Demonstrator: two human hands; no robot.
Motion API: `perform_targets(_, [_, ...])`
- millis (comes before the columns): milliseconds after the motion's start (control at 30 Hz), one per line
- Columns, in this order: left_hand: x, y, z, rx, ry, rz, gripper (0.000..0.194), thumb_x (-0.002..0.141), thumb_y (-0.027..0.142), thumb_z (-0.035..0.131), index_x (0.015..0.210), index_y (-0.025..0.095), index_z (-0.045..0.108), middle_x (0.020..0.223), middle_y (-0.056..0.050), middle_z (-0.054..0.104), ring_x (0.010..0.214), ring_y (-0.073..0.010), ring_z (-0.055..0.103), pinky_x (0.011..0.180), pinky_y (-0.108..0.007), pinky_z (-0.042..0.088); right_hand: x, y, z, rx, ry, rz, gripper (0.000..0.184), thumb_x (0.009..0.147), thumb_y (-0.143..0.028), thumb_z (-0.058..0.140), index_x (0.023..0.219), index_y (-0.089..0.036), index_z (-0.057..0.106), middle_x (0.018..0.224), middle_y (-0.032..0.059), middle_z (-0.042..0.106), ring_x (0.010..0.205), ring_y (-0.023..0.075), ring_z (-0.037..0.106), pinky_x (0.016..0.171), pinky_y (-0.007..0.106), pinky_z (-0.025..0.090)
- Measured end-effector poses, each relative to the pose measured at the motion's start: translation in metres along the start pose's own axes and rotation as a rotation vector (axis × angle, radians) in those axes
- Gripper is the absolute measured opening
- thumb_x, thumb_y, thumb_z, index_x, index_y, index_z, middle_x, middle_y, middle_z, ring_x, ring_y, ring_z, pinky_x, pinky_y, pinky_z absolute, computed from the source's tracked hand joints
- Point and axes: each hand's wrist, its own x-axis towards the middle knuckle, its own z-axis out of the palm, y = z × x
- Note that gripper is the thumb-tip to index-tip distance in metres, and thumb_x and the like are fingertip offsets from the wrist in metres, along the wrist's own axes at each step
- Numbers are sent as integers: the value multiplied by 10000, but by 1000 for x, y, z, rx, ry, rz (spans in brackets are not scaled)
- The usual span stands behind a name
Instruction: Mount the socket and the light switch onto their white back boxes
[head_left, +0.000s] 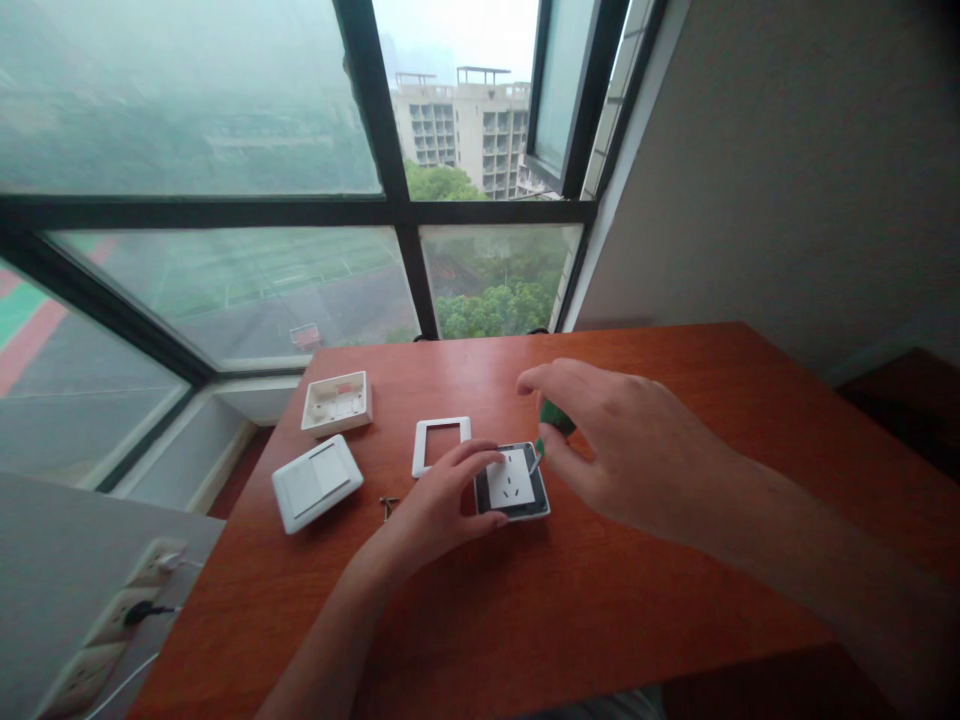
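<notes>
A wall socket (512, 486) with a white face and dark rim lies on the wooden table (600, 610). My left hand (442, 505) grips it from the left, with fingertips over its face and the thumb at its near edge. A green-handled screwdriver (556, 416) is in my right hand (622, 430), partly hidden by the fingers. The screwdriver's tip points down at the socket's right rim. Just behind my left hand lies a white cover frame (420, 448). Some small screws (388, 505) rest left of that hand.
At the table's left side are an open white mounting box (337, 404) and a white switch panel (319, 482). Windows with dark frames (405, 212) rise behind the table, and a grey wall (720, 190) stands to the right. Wall outlets with plugs (139, 612) are at lower left.
</notes>
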Motion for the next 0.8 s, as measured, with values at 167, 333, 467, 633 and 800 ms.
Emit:
perform_targets(167, [0, -1, 1, 5, -2, -4, 550, 738, 254, 755, 1249, 268, 551, 1364, -76, 498, 1228, -262, 502, 1037, -412, 432, 4, 1, 2, -200, 26, 152, 257, 905, -417, 467, 991, -220, 607, 827, 55, 683, 652, 233, 631, 491, 301, 302])
perform_targets(333, [1, -2, 2, -7, 4, 4, 564, 730, 243, 761, 1251, 272, 548, 1353, -69, 506, 1215, -250, 512, 1030, -392, 437, 4, 7, 8, -13, 52, 45, 419, 862, -233, 479, 1278, -189, 481, 1221, 96, 617, 831, 214, 647, 573, 302, 401])
perform_targets(467, [1, -1, 1, -2, -6, -1, 565, 727, 247, 766, 1249, 270, 550, 1354, -72, 503, 1214, -253, 511, 1025, -393, 441, 6, 2, 12, -55, 70, 109, 356, 902, -368, 481, 1214, -208, 538, 1050, 78, 691, 816, 245, 658, 578, 312, 405])
perform_targets(633, [0, -1, 1, -2, 12, -8, 579, 724, 253, 769, 1258, 275, 547, 1356, -71, 504, 1220, -258, 511, 1048, -400, 422, 5, -3, 5, -48, 76, 90, 331, 854, -252, 485, 1171, -179, 547, 1114, 93, 671, 861, 240, 655, 573, 304, 397])
perform_targets(800, [1, 0, 0, 0, -3, -8, 558, 727, 257, 764, 1246, 273, 558, 1349, -70, 511, 1213, -260, 514, 1033, -399, 434, 7, -3, 1, -93, 17, 91, 248, 871, -336, 510, 1068, -210, 591, 940, 68, 709, 766, 241, 661, 550, 307, 372])
